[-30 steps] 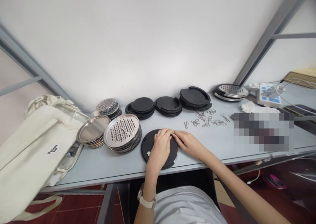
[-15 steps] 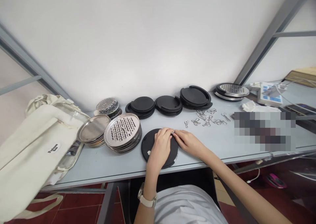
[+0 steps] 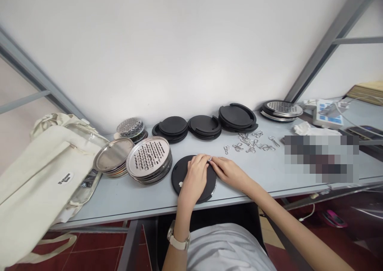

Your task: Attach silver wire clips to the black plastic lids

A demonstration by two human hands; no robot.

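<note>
A round black disc [image 3: 181, 174] with a thin metal rim lies flat near the table's front edge. My left hand [image 3: 194, 177] rests on top of it, fingers curled at its far right edge. My right hand [image 3: 229, 171] comes in from the right, and its fingertips meet the left hand's there. Between the fingertips of both hands sits a small metal clip [image 3: 210, 158], pinched at the disc's edge. Several loose metal clips [image 3: 249, 142] lie scattered on the table just beyond my right hand.
Stacks of perforated steel grater discs [image 3: 149, 158] and plain steel plates [image 3: 112, 155] sit left of the black disc. Stacks of black lids [image 3: 204, 126] line the wall. A cream tote bag [image 3: 38, 171] lies far left. Boxes and cables [image 3: 326, 113] sit at right.
</note>
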